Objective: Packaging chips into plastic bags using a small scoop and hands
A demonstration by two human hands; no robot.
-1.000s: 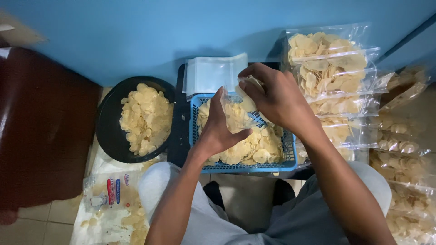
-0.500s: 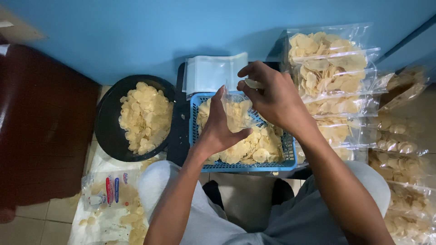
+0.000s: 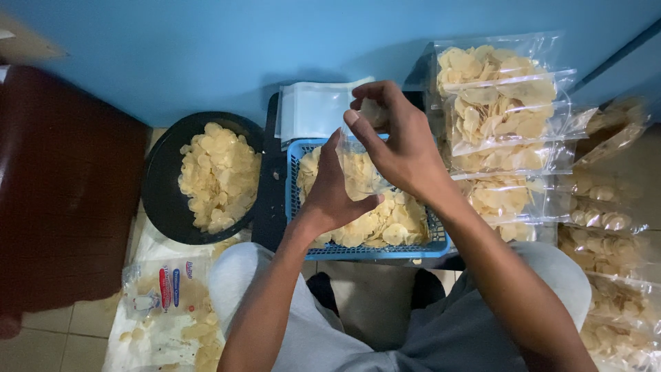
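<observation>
Left hand (image 3: 334, 196) grips a clear plastic bag (image 3: 361, 169) above the blue basket (image 3: 372, 249) of chips; right hand (image 3: 399, 148) pinches a chip (image 3: 374, 112) at the bag's mouth.

Left hand (image 3: 335, 193): holds clear bag (image 3: 358, 169) over blue basket (image 3: 372, 249).
Right hand (image 3: 396, 141): pinches a chip (image 3: 374, 112) at bag's mouth.

head camera, looking down, close overhead

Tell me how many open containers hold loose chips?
2: the round black bowl on the left and the blue basket in the middle, under both hands. More may be hidden outside the view.
</observation>
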